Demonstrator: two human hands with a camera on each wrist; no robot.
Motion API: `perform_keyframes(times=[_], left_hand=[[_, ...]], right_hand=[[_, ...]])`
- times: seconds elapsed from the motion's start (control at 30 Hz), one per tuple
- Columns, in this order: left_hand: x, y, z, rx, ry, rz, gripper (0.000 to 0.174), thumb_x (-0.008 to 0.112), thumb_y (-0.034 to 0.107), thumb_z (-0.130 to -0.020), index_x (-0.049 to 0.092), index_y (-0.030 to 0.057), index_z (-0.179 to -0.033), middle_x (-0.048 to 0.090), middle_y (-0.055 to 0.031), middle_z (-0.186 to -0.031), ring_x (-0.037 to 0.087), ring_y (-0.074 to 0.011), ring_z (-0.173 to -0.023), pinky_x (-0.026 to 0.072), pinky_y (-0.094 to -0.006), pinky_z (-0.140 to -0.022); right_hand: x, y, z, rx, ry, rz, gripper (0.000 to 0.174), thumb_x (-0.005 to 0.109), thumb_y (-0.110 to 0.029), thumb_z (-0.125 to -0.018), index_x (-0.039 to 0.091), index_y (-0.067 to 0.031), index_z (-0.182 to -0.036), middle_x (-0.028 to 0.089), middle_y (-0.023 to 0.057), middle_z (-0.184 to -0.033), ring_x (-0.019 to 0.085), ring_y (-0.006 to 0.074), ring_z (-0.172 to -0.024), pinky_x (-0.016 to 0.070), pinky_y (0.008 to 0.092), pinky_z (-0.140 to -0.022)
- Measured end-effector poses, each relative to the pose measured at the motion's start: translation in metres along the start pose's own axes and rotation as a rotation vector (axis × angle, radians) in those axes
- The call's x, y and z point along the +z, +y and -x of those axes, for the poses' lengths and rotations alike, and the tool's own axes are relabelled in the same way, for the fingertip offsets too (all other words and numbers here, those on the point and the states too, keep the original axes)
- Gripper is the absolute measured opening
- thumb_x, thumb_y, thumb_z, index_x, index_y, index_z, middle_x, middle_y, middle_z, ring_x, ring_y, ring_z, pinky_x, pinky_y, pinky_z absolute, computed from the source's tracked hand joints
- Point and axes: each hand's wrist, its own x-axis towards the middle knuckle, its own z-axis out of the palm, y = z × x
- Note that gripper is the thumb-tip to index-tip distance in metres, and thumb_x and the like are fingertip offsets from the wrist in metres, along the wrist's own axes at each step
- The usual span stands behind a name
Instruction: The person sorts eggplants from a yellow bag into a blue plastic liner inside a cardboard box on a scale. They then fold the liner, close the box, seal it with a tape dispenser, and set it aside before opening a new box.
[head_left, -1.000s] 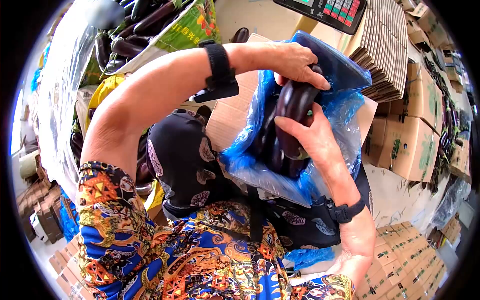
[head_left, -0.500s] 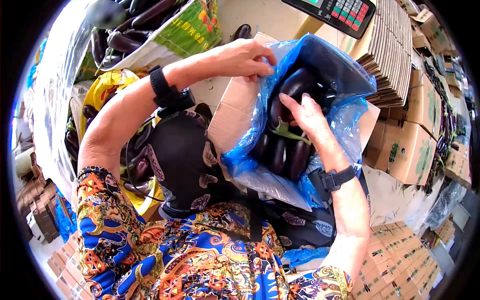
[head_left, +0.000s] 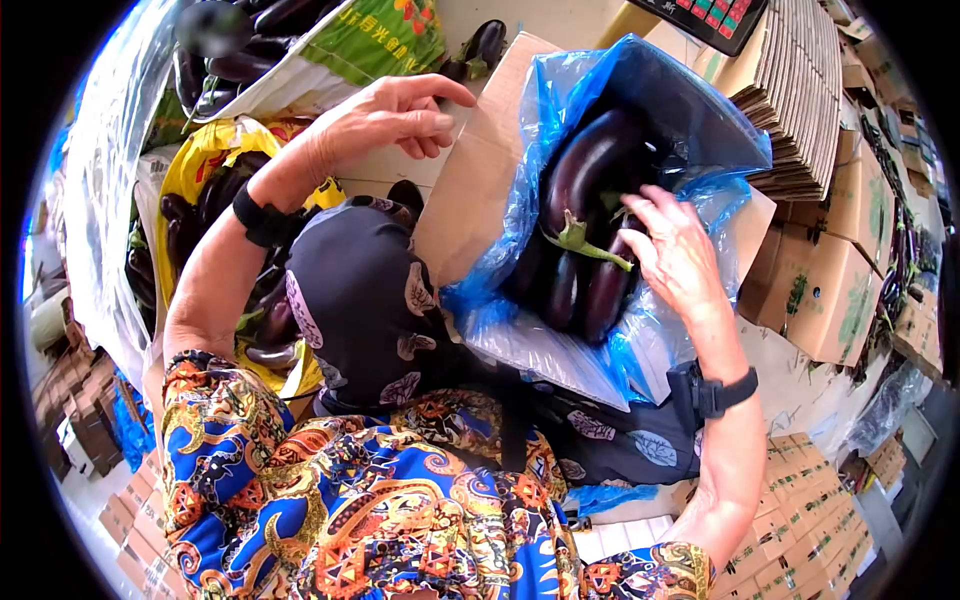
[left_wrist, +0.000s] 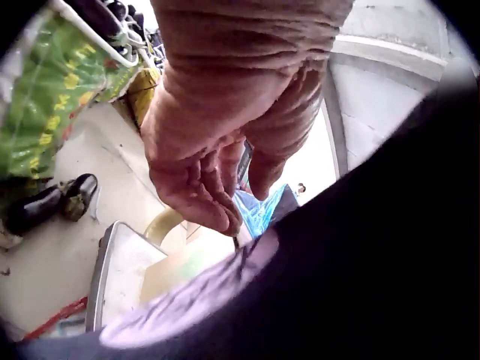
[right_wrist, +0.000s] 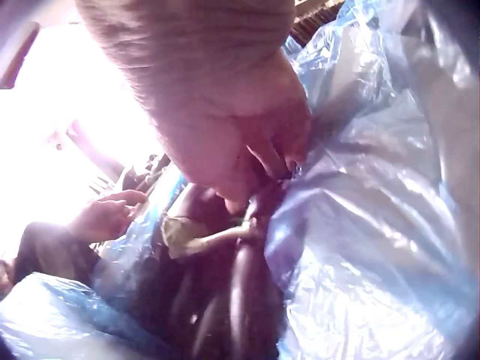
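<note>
Several dark eggplants [head_left: 590, 160] lie in a blue plastic bag [head_left: 695, 110] that lines a cardboard box [head_left: 470, 205]. The topmost one has a green calyx and stem [head_left: 575, 235] pointing toward the person. My right hand [head_left: 675, 250] is over the right side of the bag, fingertips at the eggplants near that stem; the right wrist view shows the fingers [right_wrist: 232, 199] reaching down among them. Outside the box, to its left, my left hand [head_left: 375, 125] hangs in the air with bent, loose fingers and nothing in them, also in the left wrist view [left_wrist: 217, 142].
A yellow bag [head_left: 190, 160] of eggplants and a green-and-white sack [head_left: 380, 45] stand at the left. Flattened cardboard [head_left: 790, 90] is stacked behind the box at the right, beside a scale [head_left: 715, 20]. Closed cartons [head_left: 820, 290] stand farther right. Two eggplants [head_left: 485, 45] lie on the floor.
The top eggplant, earlier held in both hands, now lies in the bag with its stem toward the person. My left hand has moved left, out of the box; my right hand has shifted right.
</note>
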Motion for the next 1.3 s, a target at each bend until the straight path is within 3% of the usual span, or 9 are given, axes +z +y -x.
perform_keyframes(times=[0.2, 0.3, 0.47, 0.7, 0.8, 0.9, 1.03, 1.13, 1.3], left_hand=[[0.014, -0.036, 0.032, -0.21, 0.026, 0.177, 0.043, 0.063, 0.028, -0.095, 0.057, 0.0022, -0.129, 0.064, 0.0005, -0.088, 0.063, -0.0076, -0.082, 0.0518, -0.0228, -0.075], [0.018, -0.05, 0.047, -0.247, 0.05, 0.207, 0.042, 0.062, 0.026, -0.094, 0.057, 0.0023, -0.129, 0.063, -0.0012, -0.092, 0.062, -0.0079, -0.085, 0.0514, -0.023, -0.076], [0.023, -0.082, 0.058, -0.243, 0.074, 0.131, 0.046, 0.062, 0.029, -0.093, 0.058, -0.0029, -0.126, 0.065, -0.0068, -0.1, 0.061, -0.0134, -0.094, 0.0485, -0.0273, -0.087], [0.034, -0.095, 0.059, -0.21, 0.073, 0.206, 0.041, 0.061, 0.025, -0.092, 0.06, -0.0034, -0.122, 0.066, -0.006, -0.101, 0.061, -0.0118, -0.094, 0.049, -0.0268, -0.086], [0.033, -0.1, 0.058, -0.326, 0.125, 0.312, 0.041, 0.06, 0.024, -0.093, 0.06, -0.0028, -0.124, 0.066, -0.0063, -0.101, 0.063, -0.0127, -0.094, 0.0498, -0.0268, -0.084], [0.028, -0.111, 0.061, -0.147, 0.123, 0.087, 0.041, 0.059, 0.024, -0.094, 0.059, -0.0019, -0.125, 0.066, -0.008, -0.102, 0.063, -0.0147, -0.095, 0.05, -0.0274, -0.085], [0.031, -0.106, 0.057, -0.331, 0.12, 0.216, 0.031, 0.058, 0.02, -0.093, 0.064, -0.0019, -0.115, 0.063, -0.015, -0.117, 0.064, -0.0203, -0.099, 0.0507, -0.0299, -0.086], [0.033, -0.103, 0.058, -0.052, 0.048, -0.124, 0.023, 0.058, 0.016, -0.09, 0.067, -0.0011, -0.103, 0.058, -0.0197, -0.126, 0.064, -0.0257, -0.1, 0.051, -0.0322, -0.087], [0.036, -0.101, 0.056, -0.168, 0.074, -0.057, 0.019, 0.061, 0.014, -0.087, 0.067, 0.0012, -0.099, 0.058, -0.0199, -0.124, 0.063, -0.0325, -0.101, 0.0512, -0.0359, -0.088]], right_hand=[[-0.007, -0.01, -0.015, 0.225, -0.261, -0.039, 0.044, 0.069, -0.03, -0.084, 0.055, -0.0075, -0.12, 0.059, 0.023, -0.109, 0.063, 0.0428, -0.097, 0.0496, 0.0506, -0.087], [-0.007, -0.016, -0.022, 0.26, -0.301, -0.009, 0.042, 0.071, -0.028, -0.082, 0.057, -0.003, -0.113, 0.056, 0.0275, -0.112, 0.064, 0.0476, -0.094, 0.0531, 0.0527, -0.083], [-0.006, 0.009, -0.019, 0.25, -0.236, -0.331, 0.042, 0.071, -0.027, -0.079, 0.061, -0.0059, -0.114, 0.06, 0.0206, -0.111, 0.063, 0.037, -0.1, 0.0492, 0.0419, -0.09], [-0.034, -0.017, -0.025, 0.457, -0.361, -0.417, 0.041, 0.073, -0.029, -0.081, 0.06, -0.0034, -0.111, 0.067, 0.0182, -0.103, 0.065, 0.0324, -0.095, 0.051, 0.0405, -0.086], [-0.04, -0.018, -0.022, 0.383, -0.227, -0.206, 0.042, 0.071, -0.036, -0.084, 0.063, -0.002, -0.108, 0.068, 0.0237, -0.097, 0.066, 0.0379, -0.093, 0.0515, 0.0439, -0.084], [-0.035, -0.011, -0.026, 0.345, -0.148, -0.016, 0.045, 0.068, -0.044, -0.087, 0.067, 0.0003, -0.096, 0.068, 0.0278, -0.09, 0.067, 0.0445, -0.091, 0.0519, 0.0501, -0.079], [-0.019, -0.006, -0.037, 0.274, -0.307, 0.201, 0.049, 0.063, -0.05, -0.089, 0.069, -0.0015, -0.096, 0.07, 0.0243, -0.087, 0.067, 0.0434, -0.087, 0.0524, 0.0509, -0.076], [-0.01, -0.009, -0.04, 0.264, -0.344, 0.3, 0.049, 0.06, -0.052, -0.091, 0.07, -0.0035, -0.096, 0.07, 0.0233, -0.086, 0.067, 0.0418, -0.087, 0.0525, 0.0517, -0.075], [-0.032, -0.012, -0.034, 0.254, -0.361, 0.294, 0.054, 0.061, -0.058, -0.088, 0.071, -0.0054, -0.095, 0.07, 0.0242, -0.088, 0.069, 0.0408, -0.087, 0.0545, 0.0509, -0.077]])
